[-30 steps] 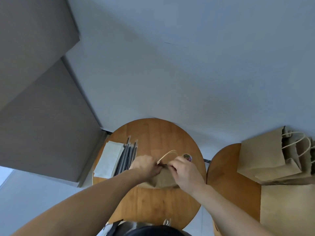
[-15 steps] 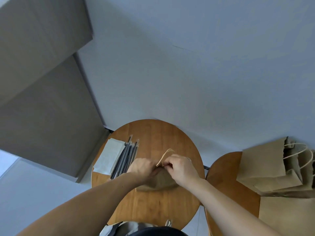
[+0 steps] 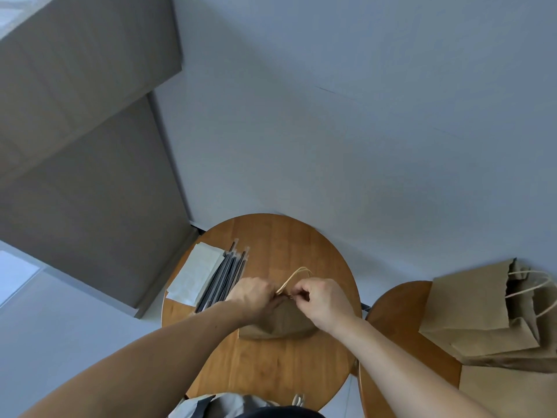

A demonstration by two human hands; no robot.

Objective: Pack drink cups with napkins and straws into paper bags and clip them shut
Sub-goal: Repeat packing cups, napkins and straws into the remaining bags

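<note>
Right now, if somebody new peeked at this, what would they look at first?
Probably the two hands, left hand and right hand, pinching the top of a brown paper bag together in the middle of the round wooden table. Next, the black straws and white napkins lying to the left, and more paper bags on the second table at the right.

Round table (image 3: pixel 271 236) — smooth, warm-toned wood with a soft sheen. At its centre, a matt brown paper bag (image 3: pixel 283 321); at nine o'clock, white paper napkins (image 3: pixel 196 273) — matt — and glossy plastic-wrapped straws (image 3: pixel 226 276).
</note>
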